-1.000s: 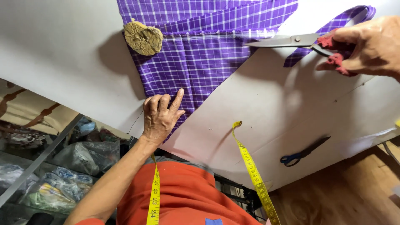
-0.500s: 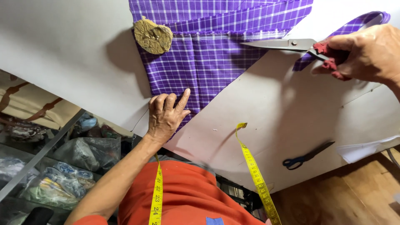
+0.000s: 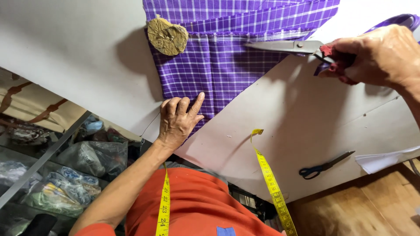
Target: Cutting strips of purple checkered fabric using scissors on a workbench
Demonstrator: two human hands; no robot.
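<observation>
Head view: purple checked cloth [image 3: 218,65] lies flat on the white cutting table [image 3: 306,131], far side from the body, its point toward the left hand [image 3: 177,120]. Left hand spread flat, fingers pressing the cloth's near corner. Right hand [image 3: 380,54] closed round the red handles of large shears [image 3: 284,46]; blades point left, long axis running along the cloth's fold, tips over the fabric. Right hand nearer the cut line. Round brown weight [image 3: 167,36] sits on the cloth's left edge. Yellow tape measure [image 3: 269,179] hangs from the neck; small dark scissors [image 3: 326,165] lie apart.
</observation>
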